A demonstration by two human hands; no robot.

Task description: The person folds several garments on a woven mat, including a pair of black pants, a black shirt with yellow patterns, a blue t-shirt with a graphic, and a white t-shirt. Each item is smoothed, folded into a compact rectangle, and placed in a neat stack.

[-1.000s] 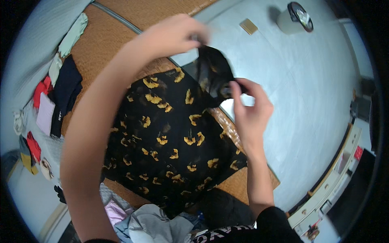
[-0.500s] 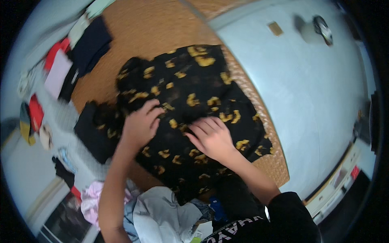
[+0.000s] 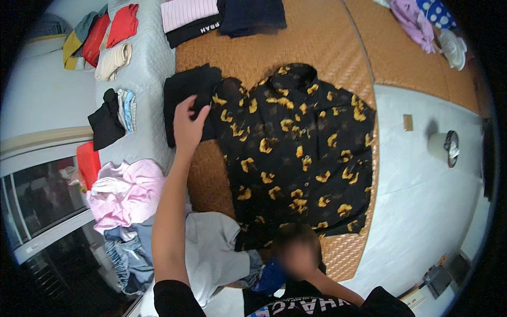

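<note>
A black shirt with yellow flower print (image 3: 288, 158) lies spread out on a woven brown mat, its collar at the far side. Left of it is a folded black garment (image 3: 177, 87). Over that garment's near part hovers or rests my left hand (image 3: 188, 126), fingers bent and apart from the thumb, with nothing visible in them. Whether it touches the cloth I cannot tell. My right hand (image 3: 300, 259) is drawn in close to my body, near the shirt's hem, and its fingers are lost in a blur.
Folded dark navy clothes (image 3: 253, 18) and a striped pink garment (image 3: 189, 13) lie at the far edge. Pink clothing (image 3: 127, 190), jeans (image 3: 127, 259) and a grey garment (image 3: 211, 253) are heaped near left. A white bin (image 3: 441, 148) stands on the floor at right.
My left hand has left the shirt for the folded black garment. My right hand has pulled back toward my body. The shirt now lies flatter, and the view has turned.
</note>
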